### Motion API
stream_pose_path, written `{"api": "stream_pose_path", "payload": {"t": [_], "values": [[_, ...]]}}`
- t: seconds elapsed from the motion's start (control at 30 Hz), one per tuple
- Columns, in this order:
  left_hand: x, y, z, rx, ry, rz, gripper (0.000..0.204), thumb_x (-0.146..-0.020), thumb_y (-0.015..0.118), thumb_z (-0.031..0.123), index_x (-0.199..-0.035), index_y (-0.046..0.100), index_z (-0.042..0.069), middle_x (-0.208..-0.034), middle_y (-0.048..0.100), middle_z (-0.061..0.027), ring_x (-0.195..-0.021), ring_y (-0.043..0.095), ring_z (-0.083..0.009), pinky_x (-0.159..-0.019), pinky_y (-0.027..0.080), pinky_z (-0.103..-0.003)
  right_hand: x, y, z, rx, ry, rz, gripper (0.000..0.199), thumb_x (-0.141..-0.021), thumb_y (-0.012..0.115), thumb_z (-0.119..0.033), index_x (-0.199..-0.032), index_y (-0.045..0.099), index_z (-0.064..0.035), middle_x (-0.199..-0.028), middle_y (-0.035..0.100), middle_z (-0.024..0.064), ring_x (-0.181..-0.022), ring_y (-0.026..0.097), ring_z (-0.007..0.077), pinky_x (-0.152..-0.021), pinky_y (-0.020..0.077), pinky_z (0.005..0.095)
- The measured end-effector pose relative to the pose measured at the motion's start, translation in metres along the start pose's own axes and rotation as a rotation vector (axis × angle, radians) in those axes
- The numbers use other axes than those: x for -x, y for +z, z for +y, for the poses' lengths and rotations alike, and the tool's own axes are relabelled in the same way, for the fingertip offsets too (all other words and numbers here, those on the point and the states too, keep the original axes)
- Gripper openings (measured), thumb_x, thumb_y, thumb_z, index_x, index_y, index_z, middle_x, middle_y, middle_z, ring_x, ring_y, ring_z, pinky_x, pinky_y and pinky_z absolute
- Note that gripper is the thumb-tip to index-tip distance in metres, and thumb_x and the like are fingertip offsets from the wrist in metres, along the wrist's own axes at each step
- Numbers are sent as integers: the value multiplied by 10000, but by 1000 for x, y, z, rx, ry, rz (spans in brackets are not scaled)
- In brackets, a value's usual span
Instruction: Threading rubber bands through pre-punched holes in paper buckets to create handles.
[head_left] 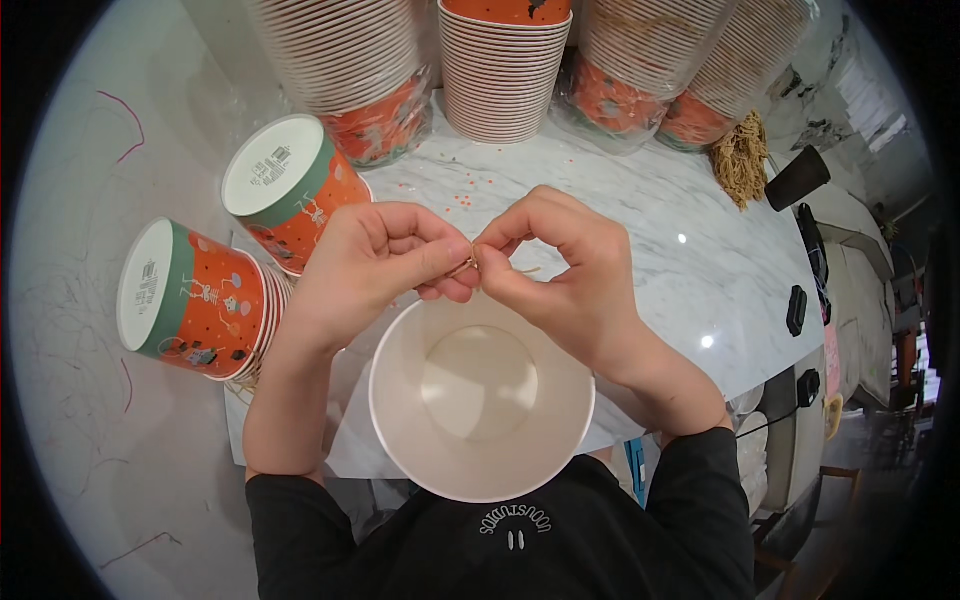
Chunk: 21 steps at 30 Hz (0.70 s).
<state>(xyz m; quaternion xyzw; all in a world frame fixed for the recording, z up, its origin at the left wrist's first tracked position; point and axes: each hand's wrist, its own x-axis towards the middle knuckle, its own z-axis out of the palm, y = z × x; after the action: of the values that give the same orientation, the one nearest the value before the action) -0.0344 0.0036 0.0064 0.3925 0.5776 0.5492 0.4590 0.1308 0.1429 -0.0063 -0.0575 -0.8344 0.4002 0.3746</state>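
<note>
My left hand [385,255] and my right hand [565,270] meet over the far rim of a white-lined paper bucket [480,385]. Both are closed in a pinch, fingertips almost touching. Between them is a thin tan cord [530,269], one short end of which sticks out beside my right thumb. Most of the cord is hidden by my fingers. The bucket stands close to my body with its mouth toward me, and I see nothing inside it.
Upside-down orange and green buckets [225,300] stand at left. Tall bucket stacks [505,75], some in clear plastic, line the back of the marble-patterned table [660,250]. A bundle of tan cords [740,160], a black cup [798,180] and a small black object [796,311] are at right.
</note>
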Motion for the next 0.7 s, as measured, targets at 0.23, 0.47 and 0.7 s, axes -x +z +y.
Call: {"api": "stream_pose_path", "payload": {"t": [0.23,0.47,0.7], "values": [[-4,-2,-3,79,38,-40,173,-995,664,125,-1034,665,-43,-939,747,-121,-860,735,-151,-774,593,-261,-3,-3,2,-58,42,-57,110,-811,764,-85,-864,712,-4,-829,703,110,-782,708,217,-688,554,322],[0,-3,2,55,32,-3,128,-969,681,79,-1015,655,-38,-916,735,-99,-856,732,-136,-775,604,-250,-7,-11,0,-240,327,-276,113,-871,722,-100,-885,702,11,-829,698,18,-827,633,84,-787,497,261],[1,-9,5,12,104,52,57,-925,679,21,-948,662,-29,-867,718,-70,-820,726,-118,-740,590,-227,-8,-16,1,-241,343,-328,84,-854,686,-75,-863,675,8,-814,667,9,-817,607,77,-796,486,259]]}}
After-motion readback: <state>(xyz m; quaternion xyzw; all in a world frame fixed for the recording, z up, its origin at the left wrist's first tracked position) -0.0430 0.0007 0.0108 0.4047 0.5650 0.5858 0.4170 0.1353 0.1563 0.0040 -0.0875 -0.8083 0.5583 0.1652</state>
